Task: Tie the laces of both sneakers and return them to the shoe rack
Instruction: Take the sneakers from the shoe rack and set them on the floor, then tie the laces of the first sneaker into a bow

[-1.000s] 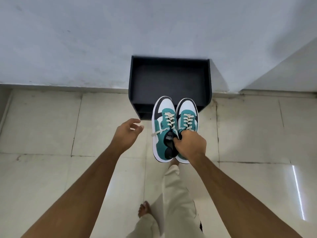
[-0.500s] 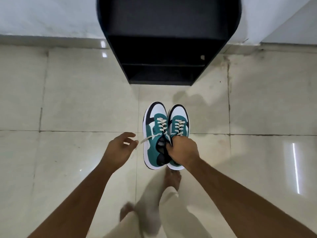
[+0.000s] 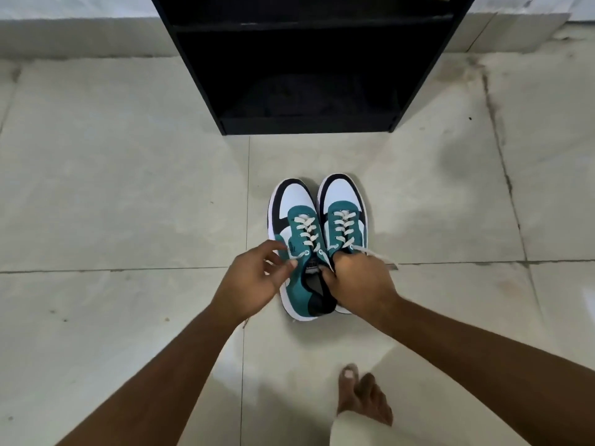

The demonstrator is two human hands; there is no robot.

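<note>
The left hand [image 3: 254,281] is half open, its fingertips [image 3: 291,264] pinching a lace end beside the left sneaker [image 3: 297,230]. Just right of it, the right hand [image 3: 359,281] is closed on the inner collars of both, the right sneaker [image 3: 343,210] touching its mate. Beyond both hands stands the shoe rack [image 3: 206,78].
</note>
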